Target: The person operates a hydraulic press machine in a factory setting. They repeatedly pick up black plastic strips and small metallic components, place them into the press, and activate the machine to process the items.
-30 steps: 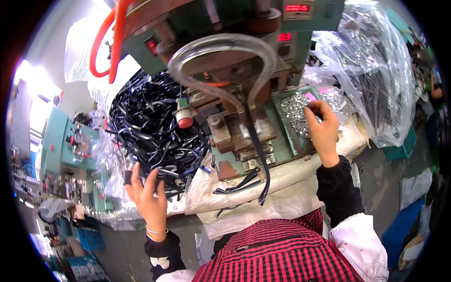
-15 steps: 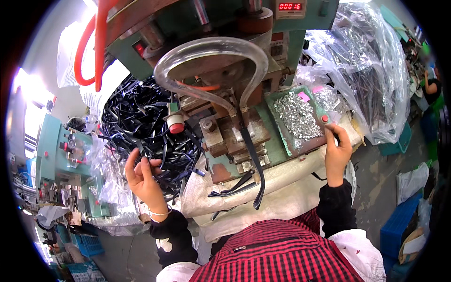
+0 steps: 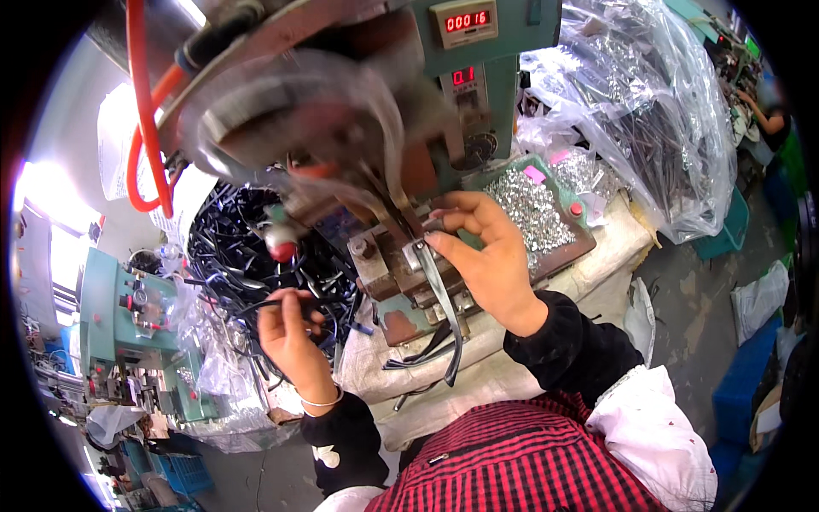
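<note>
A black eyeglass temple [image 3: 440, 294] lies in the metal fixture [image 3: 373, 266] of a green press, its curved tip hanging toward me. My right hand [image 3: 495, 260] is at the fixture, thumb and forefinger close together by the temple's upper end. Anything small between those fingertips is hidden. At the left, my left hand [image 3: 294, 341] has its fingers curled round a thin dark piece that looks like another temple. It is over the near edge of a large heap of black temples [image 3: 235, 226]. The clear tube loop [image 3: 294, 111] above the fixture is blurred.
Right of the fixture is a green tray [image 3: 546, 171] of small silvery metal parts, with a red button [image 3: 576, 208] at its side. A red-topped button [image 3: 281, 249] stands left. Behind the tray is a large clear plastic bag [image 3: 648, 111]. Loose temples [image 3: 418, 354] lie in front.
My right hand has moved left from the red button beside the tray to the fixture. My left hand's spread fingers have curled in on a dark piece. The view has shifted.
</note>
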`<act>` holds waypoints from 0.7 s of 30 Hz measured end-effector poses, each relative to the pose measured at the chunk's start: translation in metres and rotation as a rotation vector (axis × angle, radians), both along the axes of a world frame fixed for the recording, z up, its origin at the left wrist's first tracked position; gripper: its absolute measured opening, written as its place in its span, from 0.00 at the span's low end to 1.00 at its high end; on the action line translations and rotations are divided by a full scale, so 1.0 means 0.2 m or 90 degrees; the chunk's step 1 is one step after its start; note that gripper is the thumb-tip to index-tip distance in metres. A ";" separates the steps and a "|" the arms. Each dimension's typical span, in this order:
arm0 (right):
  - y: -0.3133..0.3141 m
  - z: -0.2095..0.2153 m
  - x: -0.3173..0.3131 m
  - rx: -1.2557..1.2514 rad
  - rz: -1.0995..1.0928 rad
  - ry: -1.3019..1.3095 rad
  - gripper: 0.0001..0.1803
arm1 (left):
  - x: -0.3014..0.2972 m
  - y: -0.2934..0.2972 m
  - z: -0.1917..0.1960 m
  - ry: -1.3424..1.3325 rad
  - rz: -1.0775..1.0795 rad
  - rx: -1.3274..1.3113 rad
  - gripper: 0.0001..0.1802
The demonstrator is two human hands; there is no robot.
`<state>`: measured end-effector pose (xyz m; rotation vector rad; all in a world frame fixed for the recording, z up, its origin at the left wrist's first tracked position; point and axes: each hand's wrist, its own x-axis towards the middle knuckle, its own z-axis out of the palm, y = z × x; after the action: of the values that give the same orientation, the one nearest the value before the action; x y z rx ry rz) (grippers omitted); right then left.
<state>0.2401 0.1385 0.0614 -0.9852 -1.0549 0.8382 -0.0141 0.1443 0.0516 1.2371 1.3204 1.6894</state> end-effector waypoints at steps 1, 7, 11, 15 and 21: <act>0.00 0.02 0.00 -0.012 0.018 0.038 0.21 | 0.06 -0.01 0.09 0.001 0.003 0.065 0.08; -0.03 0.11 -0.07 -0.041 0.086 0.203 0.24 | 0.28 0.05 0.44 0.077 -0.086 0.282 0.08; -0.17 0.14 -0.01 -0.044 0.104 0.090 0.26 | 0.29 -0.02 0.39 0.115 -0.129 0.324 0.09; -0.08 0.02 0.31 0.031 -0.137 -0.498 0.19 | 0.34 -0.07 0.22 0.450 -0.198 0.520 0.08; 0.03 -0.38 0.57 0.003 -0.356 -0.738 0.11 | 0.49 -0.02 0.13 0.641 -0.194 0.667 0.12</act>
<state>0.3534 0.1444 -0.0144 -1.7138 -1.5921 -0.2921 0.0849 0.1394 0.0772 2.9760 0.5072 1.5517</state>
